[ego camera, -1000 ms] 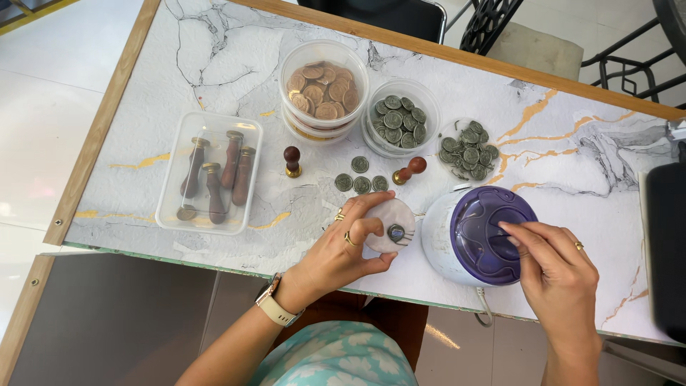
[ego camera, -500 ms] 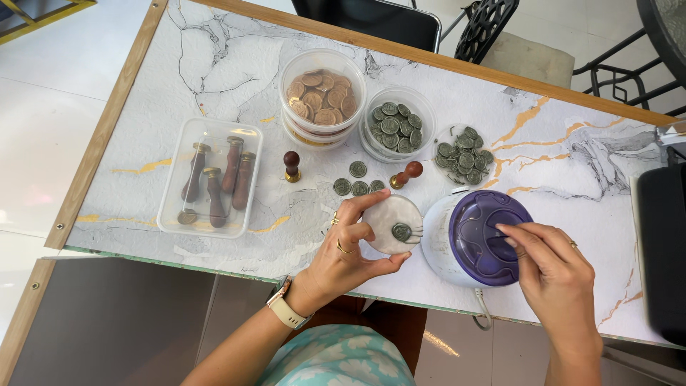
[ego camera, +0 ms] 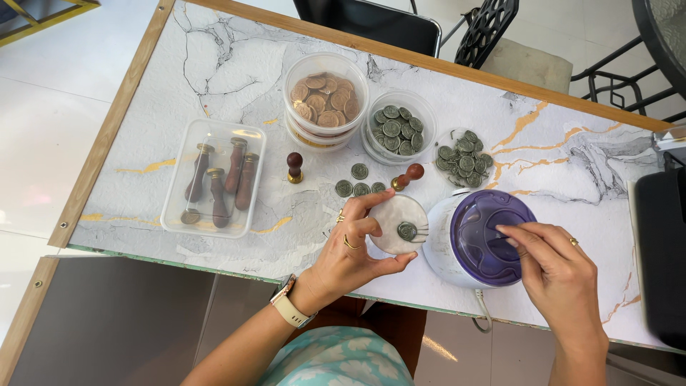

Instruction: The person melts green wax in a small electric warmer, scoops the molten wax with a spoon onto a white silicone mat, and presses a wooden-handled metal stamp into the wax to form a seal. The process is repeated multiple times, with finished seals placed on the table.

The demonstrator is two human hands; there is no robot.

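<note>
My left hand grips a small round white pad at the table's near edge. A dark green wax seal lies on the pad. My right hand rests on the purple bowl of a round white melting pot, fingertips over the bowl; whether they pinch anything is hidden. Three loose green seals lie just beyond the pad, beside a brown-handled stamp lying on its side. Another stamp stands upright to the left.
On the marble-pattern table stand a tub of bronze seals, a tub of green seals, a lid of green seals and a clear tray of wooden-handled stamps. A black device lies at right. Chairs stand beyond.
My left hand has tilted and shifted the white pad with its seal slightly toward the pot. My right hand stays over the purple bowl.
</note>
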